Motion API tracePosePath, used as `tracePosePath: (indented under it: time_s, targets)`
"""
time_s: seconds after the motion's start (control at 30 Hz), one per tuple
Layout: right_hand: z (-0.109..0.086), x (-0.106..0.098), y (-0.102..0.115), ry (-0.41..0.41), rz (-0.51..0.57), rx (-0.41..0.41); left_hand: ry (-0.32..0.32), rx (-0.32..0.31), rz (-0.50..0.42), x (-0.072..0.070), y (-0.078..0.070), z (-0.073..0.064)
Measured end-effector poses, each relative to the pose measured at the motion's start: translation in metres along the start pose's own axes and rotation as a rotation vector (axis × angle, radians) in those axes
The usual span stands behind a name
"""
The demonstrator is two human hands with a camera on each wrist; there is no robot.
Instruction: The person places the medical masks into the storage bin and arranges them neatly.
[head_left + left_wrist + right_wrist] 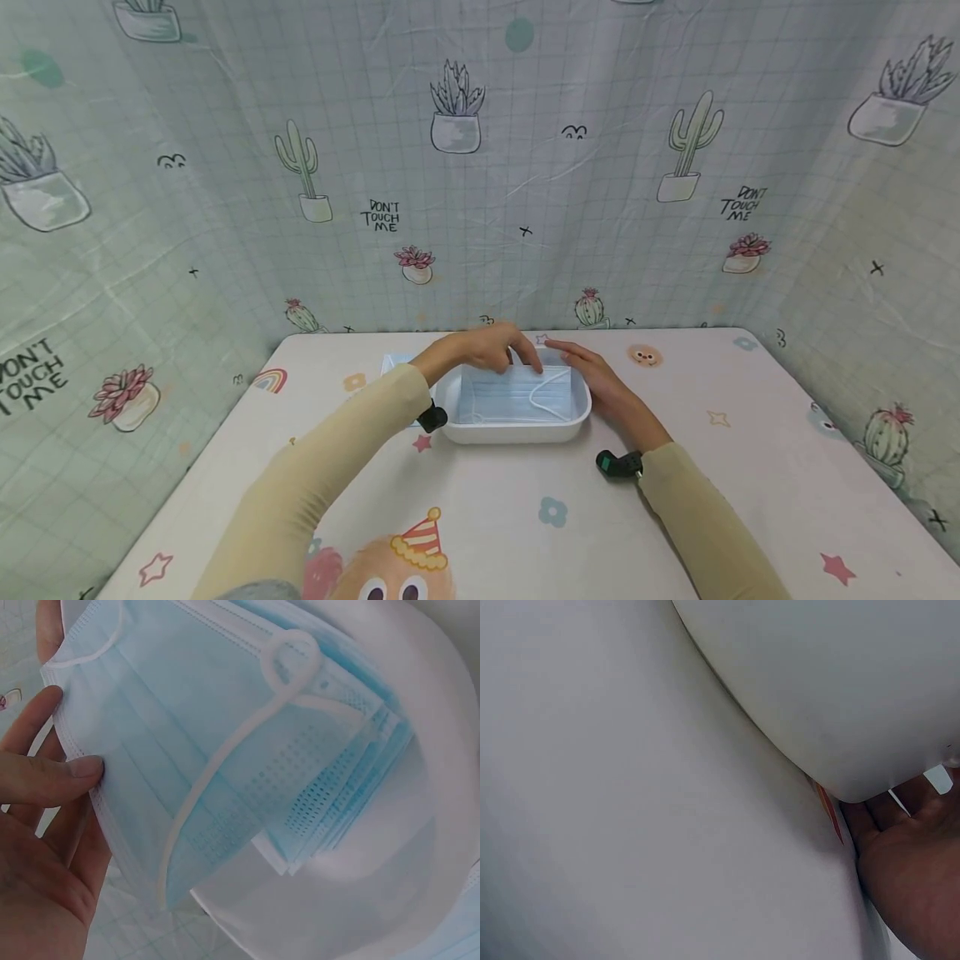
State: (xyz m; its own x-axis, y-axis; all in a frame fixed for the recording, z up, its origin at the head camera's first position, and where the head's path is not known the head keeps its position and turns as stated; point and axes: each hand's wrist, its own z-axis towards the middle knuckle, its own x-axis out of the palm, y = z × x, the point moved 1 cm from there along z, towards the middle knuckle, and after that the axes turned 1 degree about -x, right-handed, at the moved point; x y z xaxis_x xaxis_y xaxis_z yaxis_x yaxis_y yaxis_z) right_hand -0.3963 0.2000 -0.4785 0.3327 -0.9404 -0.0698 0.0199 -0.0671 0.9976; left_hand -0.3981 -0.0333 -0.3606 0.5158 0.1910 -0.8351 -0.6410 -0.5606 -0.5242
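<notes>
In the head view a white plastic tub (pixel 517 435) stands on the table, with blue pleated face masks stacked inside. My left hand (pixel 495 346) reaches over its far side. The left wrist view shows that hand pinching one face mask (pixel 165 727) by its short edge, thumb on top and fingers behind. A white ear loop trails across the mask. Under it the other masks (pixel 330 810) lie in a fanned stack. My right hand (pixel 600 379) rests along the tub's right side, its fingers extended towards the far rim. In the right wrist view that hand (pixel 915 855) is partly hidden behind the tub.
Left of the tub, partly behind my left arm, lies another blue mask (pixel 395 361) on the white patterned table (pixel 480 492). A printed curtain (pixel 480 200) hangs just behind the table and along both sides. Each wrist carries a black camera.
</notes>
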Motion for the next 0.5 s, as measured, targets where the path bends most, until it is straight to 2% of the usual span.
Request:
tracePosePath:
  time_s: [0.1, 0.5]
  targets:
    - [0.001, 0.0, 0.0, 0.001, 0.002, -0.003, -0.007, -0.007, 0.013, 0.001, 0.002, 0.001]
    - [0.0, 0.002, 0.002, -0.007, 0.011, -0.016, -0.071, -0.11, 0.094, 0.007, 0.015, 0.003]
